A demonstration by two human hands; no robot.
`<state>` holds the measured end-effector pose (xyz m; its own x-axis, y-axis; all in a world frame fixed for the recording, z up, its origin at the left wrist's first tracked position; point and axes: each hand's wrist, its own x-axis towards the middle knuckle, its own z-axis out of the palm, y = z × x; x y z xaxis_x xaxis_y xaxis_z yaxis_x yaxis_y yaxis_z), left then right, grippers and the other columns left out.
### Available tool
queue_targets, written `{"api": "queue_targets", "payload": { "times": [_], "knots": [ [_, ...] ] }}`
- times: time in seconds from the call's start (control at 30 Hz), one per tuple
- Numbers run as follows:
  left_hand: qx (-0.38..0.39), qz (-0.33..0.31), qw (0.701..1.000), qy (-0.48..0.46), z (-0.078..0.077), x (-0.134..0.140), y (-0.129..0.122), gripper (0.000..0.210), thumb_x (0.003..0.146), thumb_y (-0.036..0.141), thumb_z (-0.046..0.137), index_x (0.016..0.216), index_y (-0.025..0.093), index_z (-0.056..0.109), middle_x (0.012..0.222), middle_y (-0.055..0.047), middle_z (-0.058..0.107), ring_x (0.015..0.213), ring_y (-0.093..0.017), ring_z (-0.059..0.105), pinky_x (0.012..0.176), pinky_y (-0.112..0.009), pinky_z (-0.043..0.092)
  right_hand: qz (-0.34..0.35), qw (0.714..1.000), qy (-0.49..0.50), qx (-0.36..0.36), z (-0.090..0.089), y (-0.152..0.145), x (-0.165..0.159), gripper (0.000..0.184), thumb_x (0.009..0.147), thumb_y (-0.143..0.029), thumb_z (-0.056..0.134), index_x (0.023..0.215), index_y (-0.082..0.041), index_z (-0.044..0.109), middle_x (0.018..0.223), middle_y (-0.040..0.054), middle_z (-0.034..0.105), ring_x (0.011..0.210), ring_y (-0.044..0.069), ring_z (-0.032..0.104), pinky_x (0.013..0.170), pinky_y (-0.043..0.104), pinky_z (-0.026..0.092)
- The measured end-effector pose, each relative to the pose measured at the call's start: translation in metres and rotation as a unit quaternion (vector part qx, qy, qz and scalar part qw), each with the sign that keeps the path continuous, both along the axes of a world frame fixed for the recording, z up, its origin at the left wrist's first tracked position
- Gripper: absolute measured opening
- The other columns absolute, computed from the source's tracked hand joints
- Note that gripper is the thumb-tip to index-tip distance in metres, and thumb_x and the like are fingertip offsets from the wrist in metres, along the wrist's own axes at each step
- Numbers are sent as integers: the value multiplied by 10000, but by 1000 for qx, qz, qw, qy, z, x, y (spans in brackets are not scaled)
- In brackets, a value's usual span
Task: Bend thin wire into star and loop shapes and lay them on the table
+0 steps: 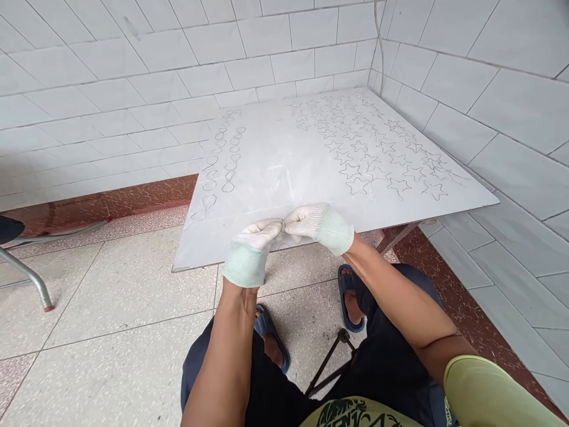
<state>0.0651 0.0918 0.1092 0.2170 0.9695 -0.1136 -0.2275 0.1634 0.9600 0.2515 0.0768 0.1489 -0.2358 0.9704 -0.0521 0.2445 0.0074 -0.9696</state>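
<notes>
At the left of the table (267,154), thin loops (233,158) are laid out in two rough columns, several of them seemingly crossed into a figure eight; these may be judged finished with for the present stage, though whether more shaping is wanted cannot be told. At the lower middle of the frame, the gloved left hand (258,235) is brought to the near edge of the table, its fingertips pinched on a thin wire (283,244), of which only a small curve is seen below the fingers. Just beside it, the gloved right hand (309,223) is pressed up to the same spot, its fingertips closed on that wire too; the exact grip is hidden. This piece is judged to be partway worked, since it has not yet been laid down. From the centre to the upper right, many stars (368,160) are spread in uneven rows, apparently fully bent to outline. How many pieces are left to be handled is not shown.
</notes>
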Motion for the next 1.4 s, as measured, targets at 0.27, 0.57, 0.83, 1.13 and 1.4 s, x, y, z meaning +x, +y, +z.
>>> {"api": "queue_targets", "payload": {
  "times": [0.27,0.57,0.83,1.13,1.4],
  "knots": [
    [-10,-28,999,-34,10,3,-1,483,544,490,1037,586,207,649,589,0,585,607,-160,547,651,-329,523,-10,999,-34,-16,14,-6,-3,179,861,-230,682,702,-210,763,661,-18,722,731,144,672,695,247,510],
    [-55,-75,995,-44,14,3,-5,496,617,540,1009,595,224,627,567,-16,560,596,-188,562,596,-377,565,18,999,-30,23,9,-10,0,184,884,-246,660,804,-199,818,705,-10,731,647,115,601,604,240,444],
    [-82,-95,992,-28,17,-1,-11,444,711,526,975,633,211,671,670,-50,624,670,-203,611,597,-357,554,41,999,-18,6,10,-12,4,166,884,-287,689,806,-192,801,718,-20,701,616,98,552,582,240,423],
    [-9,-23,996,-92,12,4,-5,413,640,470,1022,636,191,716,650,-13,631,676,-163,612,853,-390,577,3,1000,-16,16,16,-2,15,259,959,-353,686,750,-238,788,849,18,809,939,199,739,906,314,551],
    [-23,-19,995,-94,7,5,-5,432,602,474,1034,623,194,706,636,5,625,653,-134,577,814,-360,576,-20,998,-51,29,8,6,20,332,1039,-417,635,859,-211,821,909,47,837,977,219,763,934,342,530]
  ]
}}
